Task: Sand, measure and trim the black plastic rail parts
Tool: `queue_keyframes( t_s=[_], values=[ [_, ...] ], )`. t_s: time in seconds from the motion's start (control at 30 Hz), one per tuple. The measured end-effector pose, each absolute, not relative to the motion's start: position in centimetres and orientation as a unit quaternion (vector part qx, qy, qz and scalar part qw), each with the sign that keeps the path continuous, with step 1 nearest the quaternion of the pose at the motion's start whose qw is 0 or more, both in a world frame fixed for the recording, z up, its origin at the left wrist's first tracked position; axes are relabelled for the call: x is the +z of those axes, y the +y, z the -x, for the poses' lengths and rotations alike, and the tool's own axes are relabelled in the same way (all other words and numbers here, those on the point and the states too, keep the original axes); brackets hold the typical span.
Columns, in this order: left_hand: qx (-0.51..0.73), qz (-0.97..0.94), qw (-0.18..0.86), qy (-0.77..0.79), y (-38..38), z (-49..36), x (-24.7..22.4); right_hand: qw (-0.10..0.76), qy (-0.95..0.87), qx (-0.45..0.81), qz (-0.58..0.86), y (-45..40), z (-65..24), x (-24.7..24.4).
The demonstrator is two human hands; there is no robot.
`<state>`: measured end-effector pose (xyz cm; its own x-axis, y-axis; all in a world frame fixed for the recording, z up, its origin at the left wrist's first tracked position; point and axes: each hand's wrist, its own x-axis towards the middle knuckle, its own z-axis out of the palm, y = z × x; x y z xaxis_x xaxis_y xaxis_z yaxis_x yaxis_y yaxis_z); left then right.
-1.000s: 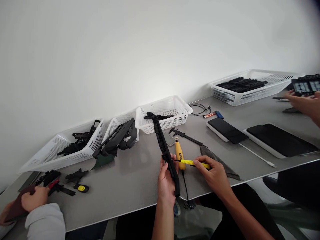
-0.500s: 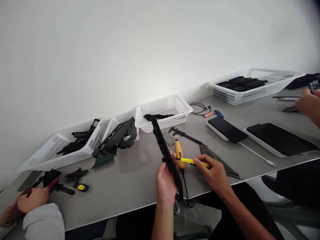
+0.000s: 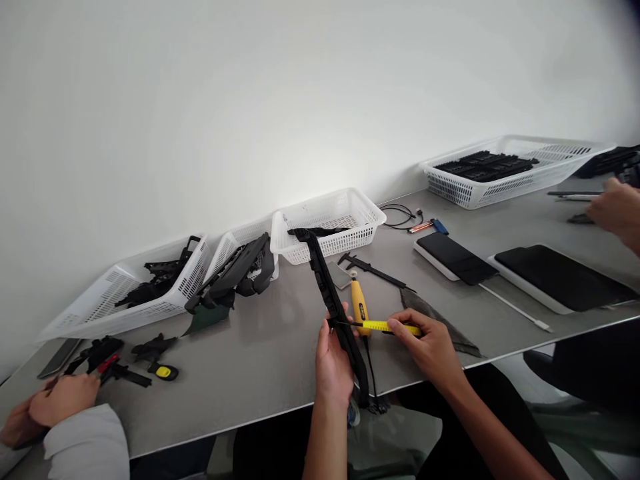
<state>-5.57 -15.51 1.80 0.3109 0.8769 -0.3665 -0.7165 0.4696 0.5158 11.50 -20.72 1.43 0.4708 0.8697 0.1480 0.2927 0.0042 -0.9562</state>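
My left hand (image 3: pixel 334 365) is wrapped around a long black plastic trim piece (image 3: pixel 327 293), which slants upright over the table's front edge. My right hand (image 3: pixel 425 343) pinches a slim yellow utility knife (image 3: pixel 376 325) whose thin dark blade points left and meets the trim piece beside my left fingers. Whether the blade cuts into the plastic is too small to tell. Just behind the knife lies a corded tool with a yellow handle (image 3: pixel 359 303). A black caliper (image 3: pixel 375 271) and a small grey square plate (image 3: pixel 340 275) rest farther back.
White baskets stand along the wall: one with black parts (image 3: pixel 105 320), one (image 3: pixel 350 245) behind the trim piece, another (image 3: pixel 480 197) at right. Two dark phone-like devices (image 3: pixel 455 257) lie on white blocks. Co-workers' hands are at left (image 3: pixel 65 400) and right (image 3: pixel 617 210).
The knife and its blade sit slightly lower against the trim piece. My left hand and the trim piece have barely shifted. The co-workers' hands have moved slightly.
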Motion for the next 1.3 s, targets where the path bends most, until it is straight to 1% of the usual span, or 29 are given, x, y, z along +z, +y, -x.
queue_keyframes(
  t_s=[1.3],
  values=[
    [0.484, -0.13, 0.799, 0.332, -15.45, 5.2, 2.15, 0.534, -0.482, 0.266, 0.642, -20.76, -11.58, 1.57]
  ],
)
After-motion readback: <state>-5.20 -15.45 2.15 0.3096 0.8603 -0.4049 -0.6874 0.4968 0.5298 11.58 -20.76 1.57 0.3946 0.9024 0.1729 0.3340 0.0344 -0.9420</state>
